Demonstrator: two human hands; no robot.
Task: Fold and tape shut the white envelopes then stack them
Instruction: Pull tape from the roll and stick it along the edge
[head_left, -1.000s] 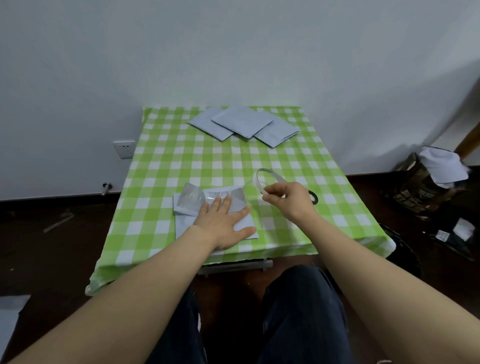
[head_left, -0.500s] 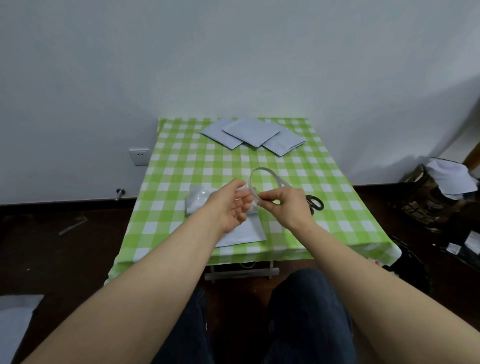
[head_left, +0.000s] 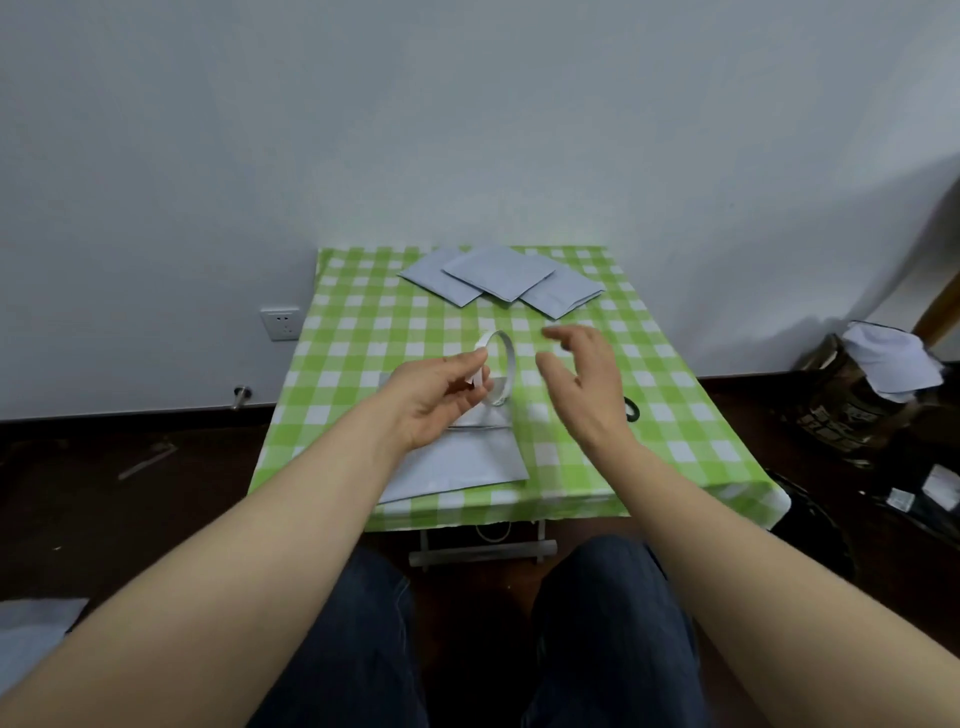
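Observation:
A thin white tape roll (head_left: 503, 364) stands on edge in the air above the table, and my left hand (head_left: 439, 399) pinches its near side. My right hand (head_left: 584, 382) hovers just right of the roll with relaxed fingers, holding nothing. Under my hands a white envelope (head_left: 462, 465) lies on the green checked tablecloth (head_left: 363, 332), partly covered by my left forearm. Three more white envelopes (head_left: 498, 280) overlap at the table's far edge.
Black scissors (head_left: 631, 409) peek out on the cloth behind my right wrist. A wall socket (head_left: 280, 323) sits left of the table. A dark bag with white cloth (head_left: 862, 384) stands on the floor at the right. My knees are under the front edge.
My left hand lifted off the envelope and took hold of the tape roll. My right hand let go of the roll and drew away to the right.

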